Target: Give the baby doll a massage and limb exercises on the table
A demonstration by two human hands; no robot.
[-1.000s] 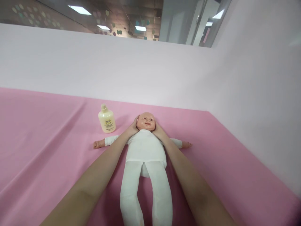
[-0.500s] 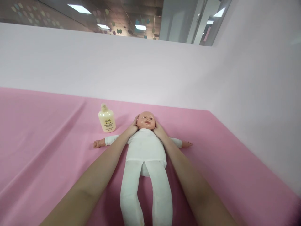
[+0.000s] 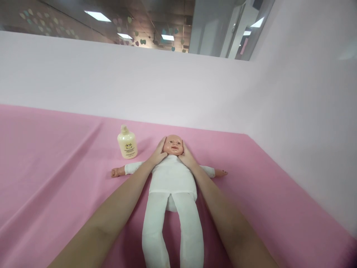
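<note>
A baby doll (image 3: 173, 175) with a hard plastic head and a white cloth body lies on its back, arms spread sideways. My left hand (image 3: 160, 153) rests along the left side of the doll's head, its fingers stretched flat against it and the thumb near the jaw. On the other side, my right hand (image 3: 187, 155) lies the same way, with its thumb by the chin. Both hands touch the head; the fingertips are partly hidden. Left of the head stands a pale yellow pump bottle (image 3: 127, 143) with a printed label, apart from my hands.
A pink cloth (image 3: 55, 156) with a long fold on the left covers the surface under the doll. Behind it rises a white wall (image 3: 125, 82), with a window (image 3: 156, 26) above. Another pale wall (image 3: 306, 111) borders the right side.
My thumbs have moved inward to the doll's jaw and now show below its cheeks. The hands stay at the sides of the head. The view has shifted slightly.
</note>
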